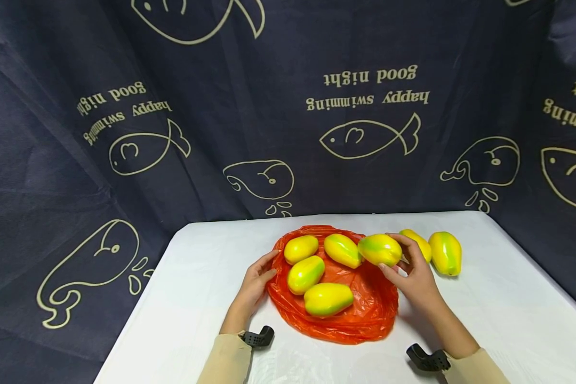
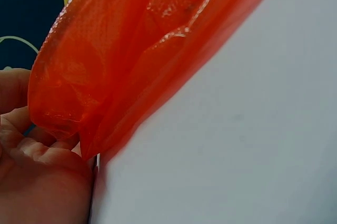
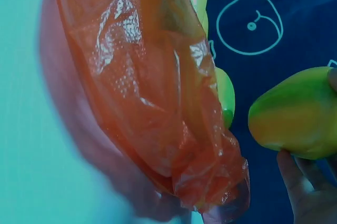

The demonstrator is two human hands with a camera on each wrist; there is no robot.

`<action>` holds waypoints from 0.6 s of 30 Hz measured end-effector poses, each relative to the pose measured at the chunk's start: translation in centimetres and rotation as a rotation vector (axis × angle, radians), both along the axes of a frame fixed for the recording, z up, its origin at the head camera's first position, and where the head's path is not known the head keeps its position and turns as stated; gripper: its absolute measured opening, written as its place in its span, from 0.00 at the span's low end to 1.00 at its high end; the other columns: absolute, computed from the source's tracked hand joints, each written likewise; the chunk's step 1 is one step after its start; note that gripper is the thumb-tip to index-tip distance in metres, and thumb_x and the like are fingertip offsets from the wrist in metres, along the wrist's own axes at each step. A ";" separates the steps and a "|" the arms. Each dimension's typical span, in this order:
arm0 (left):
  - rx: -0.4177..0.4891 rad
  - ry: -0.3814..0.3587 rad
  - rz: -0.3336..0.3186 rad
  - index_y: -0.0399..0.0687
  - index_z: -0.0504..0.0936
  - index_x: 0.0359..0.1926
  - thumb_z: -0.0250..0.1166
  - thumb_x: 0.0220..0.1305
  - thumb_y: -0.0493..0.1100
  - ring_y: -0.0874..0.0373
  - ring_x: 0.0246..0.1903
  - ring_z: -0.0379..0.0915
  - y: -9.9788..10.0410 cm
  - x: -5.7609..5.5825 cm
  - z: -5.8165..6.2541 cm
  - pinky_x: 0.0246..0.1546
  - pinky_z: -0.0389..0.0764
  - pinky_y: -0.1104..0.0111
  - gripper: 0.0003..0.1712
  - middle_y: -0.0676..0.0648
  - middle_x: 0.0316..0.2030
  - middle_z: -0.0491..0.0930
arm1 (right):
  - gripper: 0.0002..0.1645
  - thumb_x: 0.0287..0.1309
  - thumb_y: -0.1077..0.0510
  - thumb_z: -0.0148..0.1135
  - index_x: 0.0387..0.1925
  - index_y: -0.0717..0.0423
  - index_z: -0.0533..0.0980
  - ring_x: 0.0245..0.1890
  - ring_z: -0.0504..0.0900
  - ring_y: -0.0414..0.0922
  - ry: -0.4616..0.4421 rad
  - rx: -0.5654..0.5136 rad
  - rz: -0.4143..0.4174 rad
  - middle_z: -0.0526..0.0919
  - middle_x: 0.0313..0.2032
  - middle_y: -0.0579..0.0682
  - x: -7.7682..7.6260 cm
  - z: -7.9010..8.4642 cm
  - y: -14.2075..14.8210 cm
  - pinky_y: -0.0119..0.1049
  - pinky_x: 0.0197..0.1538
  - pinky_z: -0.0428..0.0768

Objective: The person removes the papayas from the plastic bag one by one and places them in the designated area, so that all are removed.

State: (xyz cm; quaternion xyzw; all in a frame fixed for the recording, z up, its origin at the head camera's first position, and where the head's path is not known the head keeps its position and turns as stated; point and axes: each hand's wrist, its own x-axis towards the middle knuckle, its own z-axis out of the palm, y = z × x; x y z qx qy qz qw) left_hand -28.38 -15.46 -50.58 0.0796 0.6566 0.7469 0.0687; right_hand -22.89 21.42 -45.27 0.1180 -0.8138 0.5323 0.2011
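A red plastic bag (image 1: pixel 333 330) lies spread wide on the table, with several yellow-green papayas on it, among them one papaya (image 1: pixel 328 299) near the front. My left hand (image 1: pixel 253 282) holds the bag's left rim; in the left wrist view, the red film (image 2: pixel 121 71) lies against the fingers and palm. Over the bag's right back part, my right hand (image 1: pixel 416 272) grips another papaya (image 1: pixel 380 249) between thumb and fingers. That papaya (image 3: pixel 297 113) also shows in the right wrist view, apart from the bag.
Two more papayas lie on the white table to the right of the bag, the outer papaya (image 1: pixel 445 253) beside one partly hidden by the right hand. A dark blue curtain (image 1: pixel 278 106) with fish and whale drawings hangs behind the white table (image 1: pixel 192 277).
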 end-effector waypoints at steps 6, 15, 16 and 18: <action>-0.002 -0.003 0.004 0.45 0.67 0.72 0.51 0.69 0.28 0.46 0.73 0.58 0.0 0.0 0.0 0.64 0.74 0.71 0.31 0.42 0.74 0.62 | 0.45 0.56 0.68 0.68 0.72 0.56 0.59 0.59 0.68 0.27 0.038 -0.064 -0.014 0.67 0.64 0.50 0.2 0.0 0.5 0.11 0.54 0.73; -0.017 -0.012 0.019 0.47 0.69 0.71 0.51 0.69 0.28 0.47 0.73 0.59 0.0 -0.1 -0.1 0.67 0.72 0.67 0.31 0.44 0.73 0.64 | 0.45 0.57 0.65 0.69 0.73 0.48 0.62 0.55 0.70 0.26 0.028 -0.031 -0.119 0.69 0.61 0.32 0.5 -0.2 1.6 0.10 0.52 0.72; -0.018 -0.011 0.019 0.47 0.69 0.71 0.51 0.69 0.28 0.47 0.73 0.60 0.0 -0.1 -0.1 0.67 0.72 0.67 0.31 0.44 0.73 0.64 | 0.45 0.57 0.66 0.68 0.73 0.49 0.62 0.55 0.70 0.26 0.028 -0.035 -0.120 0.69 0.61 0.31 0.5 -0.2 1.8 0.10 0.53 0.72; -0.021 -0.009 0.020 0.47 0.69 0.71 0.51 0.70 0.28 0.48 0.73 0.60 0.1 -0.2 -0.1 0.67 0.72 0.67 0.31 0.44 0.73 0.65 | 0.44 0.57 0.67 0.68 0.73 0.50 0.61 0.55 0.70 0.26 0.032 -0.044 -0.120 0.69 0.61 0.31 0.5 -0.2 2.0 0.10 0.53 0.72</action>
